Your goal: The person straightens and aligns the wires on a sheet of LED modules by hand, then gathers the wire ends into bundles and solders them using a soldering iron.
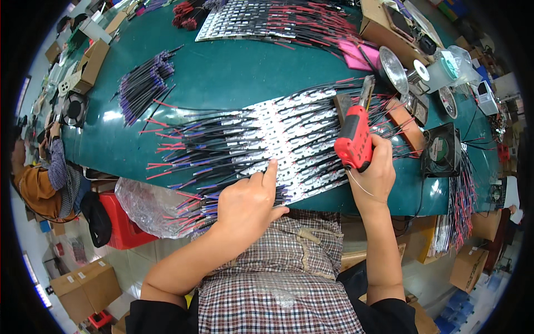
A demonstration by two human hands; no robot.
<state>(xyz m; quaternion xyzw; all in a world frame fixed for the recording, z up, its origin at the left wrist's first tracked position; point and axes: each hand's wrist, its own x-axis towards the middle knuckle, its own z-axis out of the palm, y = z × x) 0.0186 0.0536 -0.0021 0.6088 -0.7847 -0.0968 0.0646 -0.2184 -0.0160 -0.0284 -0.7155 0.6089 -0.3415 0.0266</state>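
Observation:
A white panel of small circuit boards [285, 146] lies in front of me, with black, red and blue wires running out from both sides. My left hand [245, 203] rests at its near left part, over the wires. The index finger stretches onto the panel and the thumb sticks out, while the other fingers curl; nothing shows in its grip. My right hand [377, 170] is wrapped round the handle of a red soldering gun [354, 136], which is tilted with its metal front pointing away from me. Thin solder wire hangs from its rear. The gun hides part of the panel's right side.
A bundle of black and purple wires [146, 86] lies at the left; another wired panel [239, 22] sits at the back. A fan [441, 150], a solder spool [420, 71] and metal dishes [392, 69] stand on the right. A person [41, 183] sits far left.

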